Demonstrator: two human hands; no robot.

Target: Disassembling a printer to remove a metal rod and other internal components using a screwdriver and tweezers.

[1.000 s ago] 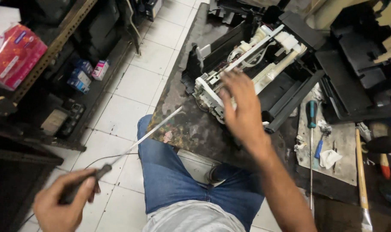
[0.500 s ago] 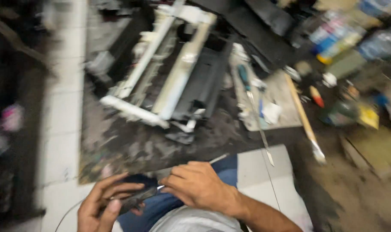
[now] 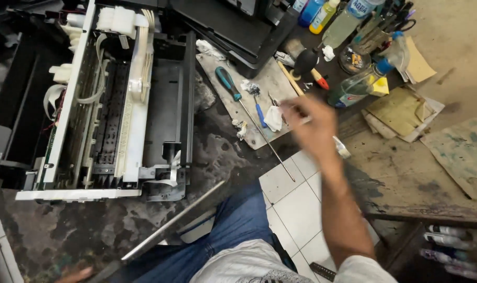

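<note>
The person is sitting with blue-jeaned legs stretched under a stained, ink-blotched bench (image 3: 217, 157), and the right hand (image 3: 311, 121) is reaching out across it. That hand is blurring as it goes, hovering over the small grey board (image 3: 259, 86) where the hand tools are lying; whether its grip is closing on anything I cannot tell, though a thin pale stick seems to be crossing right at the fingers.

On that board a long screwdriver (image 3: 229, 84) with a teal and black handle is lying with its thin shaft running down toward the white floor tiles (image 3: 296, 199). Just beside it are a small blue-handled brush (image 3: 258, 107) and some crumpled white tissue (image 3: 273, 118). A black rubber blower (image 3: 306, 62) with an orange-tipped tool is resting near the far edge.

The left hand (image 3: 73, 274) is showing only as a sliver at the bottom edge, low by the knee, and its grip is wrapping the end of a long flat metal rod (image 3: 170, 222), which is slanting up toward the bench.

To the left, an opened printer (image 3: 113, 99) is lying stripped of its cover, white frame rails and black rollers exposed. Bottles (image 3: 348, 23) of coloured liquid are standing at the far right corner, near scraps of brown cardboard (image 3: 401, 107).
</note>
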